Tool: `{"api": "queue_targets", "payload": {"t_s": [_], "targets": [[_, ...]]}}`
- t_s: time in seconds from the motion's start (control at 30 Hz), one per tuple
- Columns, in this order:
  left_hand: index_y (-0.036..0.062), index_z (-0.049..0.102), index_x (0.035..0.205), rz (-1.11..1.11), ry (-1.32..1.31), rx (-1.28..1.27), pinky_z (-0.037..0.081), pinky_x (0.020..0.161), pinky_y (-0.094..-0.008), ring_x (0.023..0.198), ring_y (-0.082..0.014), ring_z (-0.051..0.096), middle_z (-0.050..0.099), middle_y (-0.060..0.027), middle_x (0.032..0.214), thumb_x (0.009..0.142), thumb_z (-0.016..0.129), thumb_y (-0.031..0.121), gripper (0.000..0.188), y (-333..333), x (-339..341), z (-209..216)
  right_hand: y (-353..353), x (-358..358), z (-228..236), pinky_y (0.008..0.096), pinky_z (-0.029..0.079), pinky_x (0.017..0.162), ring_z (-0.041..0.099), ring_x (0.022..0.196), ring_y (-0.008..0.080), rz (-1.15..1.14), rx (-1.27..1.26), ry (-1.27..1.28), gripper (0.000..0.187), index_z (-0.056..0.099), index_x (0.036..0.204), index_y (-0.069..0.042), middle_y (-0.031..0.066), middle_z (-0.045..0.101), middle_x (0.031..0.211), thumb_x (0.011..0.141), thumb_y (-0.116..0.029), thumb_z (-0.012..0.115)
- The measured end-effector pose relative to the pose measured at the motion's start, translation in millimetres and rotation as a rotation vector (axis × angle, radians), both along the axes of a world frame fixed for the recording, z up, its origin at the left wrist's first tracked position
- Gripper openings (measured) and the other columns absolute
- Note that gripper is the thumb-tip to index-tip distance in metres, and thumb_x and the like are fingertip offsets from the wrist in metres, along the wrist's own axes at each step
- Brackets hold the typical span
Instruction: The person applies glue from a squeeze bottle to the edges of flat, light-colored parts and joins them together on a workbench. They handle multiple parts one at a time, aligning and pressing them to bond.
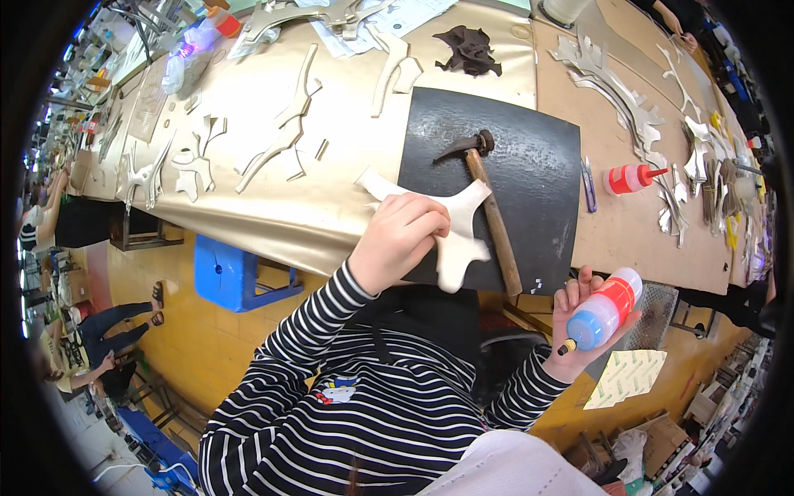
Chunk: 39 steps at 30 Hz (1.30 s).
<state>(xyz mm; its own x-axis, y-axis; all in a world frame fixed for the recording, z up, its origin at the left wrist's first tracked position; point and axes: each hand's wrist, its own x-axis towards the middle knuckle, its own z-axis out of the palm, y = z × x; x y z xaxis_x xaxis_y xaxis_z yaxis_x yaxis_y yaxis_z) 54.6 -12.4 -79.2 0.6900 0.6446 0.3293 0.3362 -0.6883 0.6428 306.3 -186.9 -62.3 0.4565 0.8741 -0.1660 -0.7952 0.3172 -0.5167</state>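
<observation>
My left hand [399, 238] pinches a cream, branching cut piece [463, 217], perhaps leather, at its middle. The piece hangs over the front part of a black mat [529, 157]. On that mat lies a hammer [496, 219] with a dark head and wooden handle, just right of the piece. Farther right, past the table's front edge, my right hand [575, 307] is wrapped round a squeeze bottle [614, 302] with a red label and a blue top. The bottle is tilted, its dark-tipped nozzle pointing down and toward me.
Several cream cut pieces [285, 132] lie across the table's left side. A crumpled dark brown piece [469, 51] is behind the mat. To its right are a utility knife [588, 183], a red-and-white bottle [628, 178] and stacked cut pieces [612, 91]. A blue stool [225, 273] stands left.
</observation>
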Motion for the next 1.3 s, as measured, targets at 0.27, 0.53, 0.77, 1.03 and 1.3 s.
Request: {"api": "queue_targets", "payload": {"t_s": [0.27, 0.53, 0.77, 1.03, 1.3], "targets": [[0.0053, 0.037, 0.13, 0.103, -1.188, -1.104, 0.046, 0.085, -0.0369, 0.09, -0.0195, 0.055, 0.053, -0.0059, 0.091, 0.102, 0.041, 0.015, 0.03, -1.3, -21.7, 35.9, 6.2, -18.4, -1.6, 0.034, 0.054, 0.058, 0.061, 0.071, 0.0247, -0.002, -0.003, 0.071, 0.078, 0.05, 0.111, 0.001, 0.0158, 0.059, 0.099, 0.084, -0.071, 0.051], [0.0173, 0.018, 0.15, 0.017, -1.181, -1.463, 0.04, 0.109, -0.0425, 0.136, -0.027, 0.037, 0.03, -0.0113, 0.149, 0.089, 0.053, -0.002, 0.073, -26.6, 2.1, 43.9, 23.5, -50.9, 22.6, 0.034, 0.057, 0.059, 0.067, 0.077, 0.0308, -0.405, -0.156, -0.344, 0.079, 0.042, 0.122, -0.002, 0.0135, 0.057, 0.107, 0.086, -0.073, 0.042], [0.0039, 0.045, 0.121, 0.019, -0.918, -1.652, 0.049, 0.099, -0.0399, 0.131, -0.0329, 0.045, 0.045, -0.026, 0.139, 0.091, 0.054, 0.003, 0.031, -35.8, 13.5, 40.9, 26.0, -61.2, 34.3, 0.0324, 0.055, 0.058, 0.066, 0.08, 0.0296, -0.466, -0.107, -0.385, 0.082, 0.042, 0.117, 0.001, 0.0119, 0.051, 0.11, 0.086, -0.075, 0.04], [0.0104, 0.029, 0.111, -0.06, -0.72, -1.444, 0.052, 0.094, -0.0366, 0.116, -0.0311, 0.059, 0.054, -0.0308, 0.126, 0.088, 0.059, -0.005, 0.041, -45.1, 18.7, 41.4, 21.8, -60.2, 26.8, 0.0394, 0.057, 0.063, 0.067, 0.084, 0.0359, -0.672, -0.232, -0.722, 0.09, 0.037, 0.122, 0.004, 0.014, 0.049, 0.115, 0.082, -0.075, 0.048], [0.0088, 0.013, 0.144, -0.027, -0.555, -1.237, 0.051, 0.094, -0.0315, 0.112, -0.0232, 0.062, 0.065, -0.0239, 0.113, 0.09, 0.058, -0.003, 0.071, -44.3, 20.2, 56.9, 21.9, -62.8, 13.1, 0.041, 0.058, 0.068, 0.067, 0.088, 0.0375, -0.686, 0.013, -1.0, 0.095, 0.035, 0.124, 0.007, 0.0174, 0.052, 0.112, 0.076, -0.071, 0.059]]}}
